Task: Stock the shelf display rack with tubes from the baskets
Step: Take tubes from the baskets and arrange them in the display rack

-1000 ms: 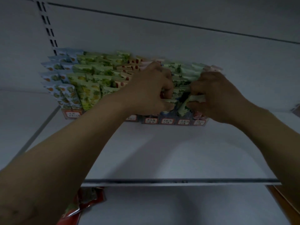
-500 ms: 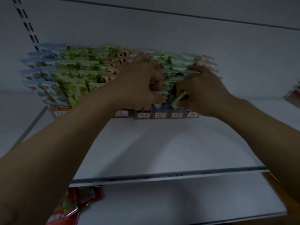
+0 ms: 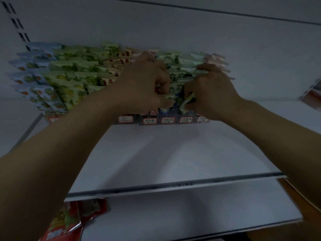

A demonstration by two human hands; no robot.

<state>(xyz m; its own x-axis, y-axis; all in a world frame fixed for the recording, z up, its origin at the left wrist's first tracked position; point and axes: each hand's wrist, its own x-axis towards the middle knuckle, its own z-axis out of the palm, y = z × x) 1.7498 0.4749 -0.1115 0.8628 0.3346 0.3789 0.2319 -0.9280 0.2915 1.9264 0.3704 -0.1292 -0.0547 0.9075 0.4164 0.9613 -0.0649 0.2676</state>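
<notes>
The right hand (image 3: pixel 212 94) clenches its fingertips on a pale green, leaf-printed soft tube (image 3: pixel 185 103), tilted low in the front row of the tiered cardboard display rack (image 3: pixel 166 120). The left hand (image 3: pixel 144 87) pinches the neighbouring green tube (image 3: pixel 164 96). The rack stands on a white metal shelf (image 3: pixel 156 153); red foil packets (image 3: pixel 73 221) lie below it.

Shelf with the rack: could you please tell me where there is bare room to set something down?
Bare: the upper shelf between the display rack and its front edge; the lower shelf right of the red packets. Crowded: the rack's tubes, gripped by left hand and right hand.
</notes>
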